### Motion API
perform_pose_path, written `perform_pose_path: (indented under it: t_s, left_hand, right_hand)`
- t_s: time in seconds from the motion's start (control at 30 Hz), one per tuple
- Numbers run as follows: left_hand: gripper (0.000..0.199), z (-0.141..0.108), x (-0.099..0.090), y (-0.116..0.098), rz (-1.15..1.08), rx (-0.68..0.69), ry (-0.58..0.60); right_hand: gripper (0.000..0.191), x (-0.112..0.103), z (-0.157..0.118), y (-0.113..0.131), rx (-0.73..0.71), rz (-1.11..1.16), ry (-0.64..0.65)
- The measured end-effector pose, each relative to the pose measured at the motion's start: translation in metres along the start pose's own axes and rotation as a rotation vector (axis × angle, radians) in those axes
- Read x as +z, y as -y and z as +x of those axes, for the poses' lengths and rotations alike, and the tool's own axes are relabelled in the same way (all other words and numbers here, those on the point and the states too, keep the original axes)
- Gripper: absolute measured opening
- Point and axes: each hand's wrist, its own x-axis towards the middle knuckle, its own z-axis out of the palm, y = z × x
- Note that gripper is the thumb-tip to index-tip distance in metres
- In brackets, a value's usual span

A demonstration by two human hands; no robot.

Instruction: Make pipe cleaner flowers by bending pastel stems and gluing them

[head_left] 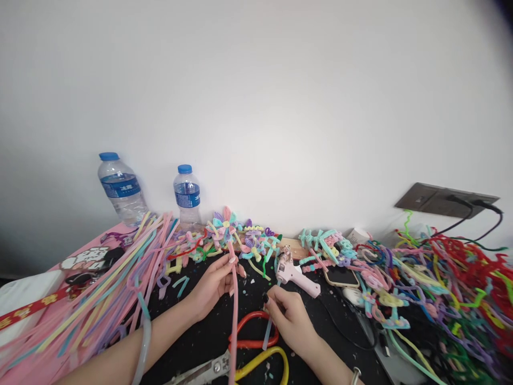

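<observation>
My left hand (pixel 211 283) pinches a long pink pipe cleaner (pixel 234 326) that hangs down past the scissors. At its upper end shows a multicoloured pipe-cleaner flower (pixel 225 224); whether the two are joined I cannot tell. The fingers of my right hand (pixel 290 321) are closed on a translucent glue stick (pixel 267 334), whose upper end reaches the back of a pale pink glue gun (pixel 298 279). Beneath the hands lie big scissors (pixel 216 367) with one red and one yellow handle, partly behind the pink pipe cleaner.
Loose pastel pipe cleaners (pixel 116 283) spread at left, with two water bottles (pixel 187 195) behind. Finished pipe-cleaner pieces (pixel 256 243) line the wall. At right are a phone (pixel 341 276), a tangled pipe-cleaner heap (pixel 452 299) and a wall socket (pixel 441 199) with plugged cables.
</observation>
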Motion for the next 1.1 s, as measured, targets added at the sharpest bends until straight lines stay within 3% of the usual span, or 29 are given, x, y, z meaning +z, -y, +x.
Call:
perform_pose_path:
  t_s: [0.13, 0.23, 0.4, 0.63, 0.83, 1.1]
  left_hand:
    - [0.024, 0.0, -0.001, 0.001, 0.023, -0.03, 0.039]
    - [0.027, -0.001, 0.001, 0.0, 0.065, -0.046, 0.085]
    - [0.028, -0.002, 0.002, 0.0, 0.133, -0.066, 0.106]
    - [0.025, -0.002, 0.002, 0.001, 0.196, -0.047, 0.129]
    - [0.033, -0.005, 0.005, -0.001, 0.31, -0.076, 0.136]
    - [0.037, -0.004, 0.006, 0.001, 0.455, -0.081, 0.181]
  right_hand:
    - [0.012, -0.008, 0.003, -0.006, 0.009, -0.178, -0.234]
    - [0.018, -0.015, 0.007, -0.012, -0.003, -0.344, -0.373]
    - [0.04, -0.018, 0.012, -0.019, 0.215, -0.656, -0.369]
    - [0.043, -0.024, 0.014, -0.026, 0.367, -0.783, -0.336]
    - [0.043, -0.032, 0.018, -0.04, 0.383, -0.638, -0.312]
    - [0.036, -0.03, 0.019, -0.046, 0.296, -0.043, -0.45]
